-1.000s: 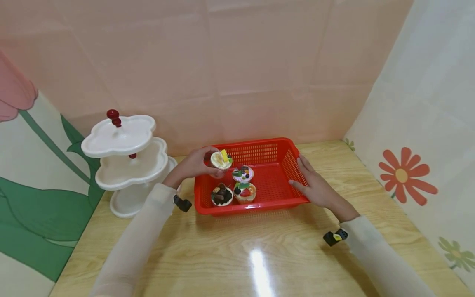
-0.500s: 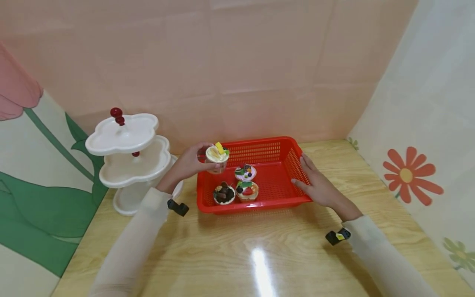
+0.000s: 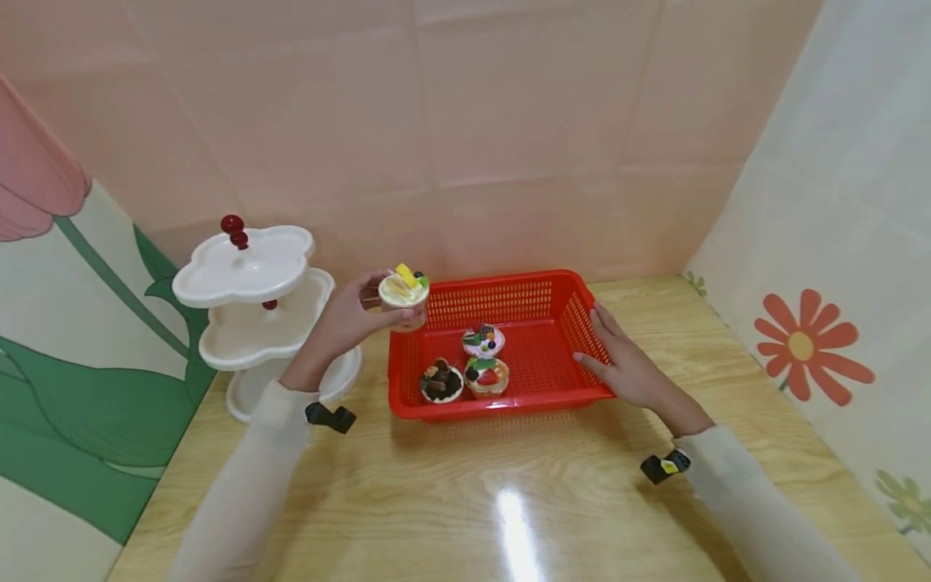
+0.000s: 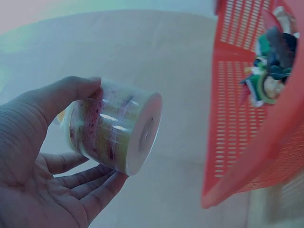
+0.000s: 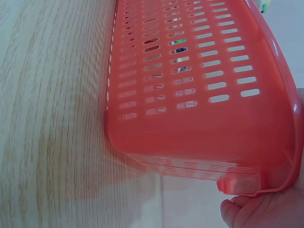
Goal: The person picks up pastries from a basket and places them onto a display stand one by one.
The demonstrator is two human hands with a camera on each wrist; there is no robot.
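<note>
Cake cup [image 3: 404,295], topped with pale cream and a yellow piece, hangs at the left end of the red basket [image 3: 509,402], held up clear of it. The left hand [image 3: 345,315] holds the cup between its thumb and curled fingers; through the clear side, the left wrist view shows yellow and pink layers. At the basket's right end, the right hand [image 3: 629,368] grips the rim, thumb inside and fingers along the outer wall. Inside the basket, toward its left end, three more desserts sit close together: a chocolate-topped cake [image 3: 441,383] nearest the front left corner, a strawberry-topped cake [image 3: 489,377] just right of it, and a pink-creamed cake [image 3: 483,341] behind. Left of the basket stands a white three-tiered stand [image 3: 243,279] with red knobs. Under the basket spreads a wood-grained tabletop [image 3: 436,493]; behind it rises a pinkish backdrop [image 3: 509,121].
</note>
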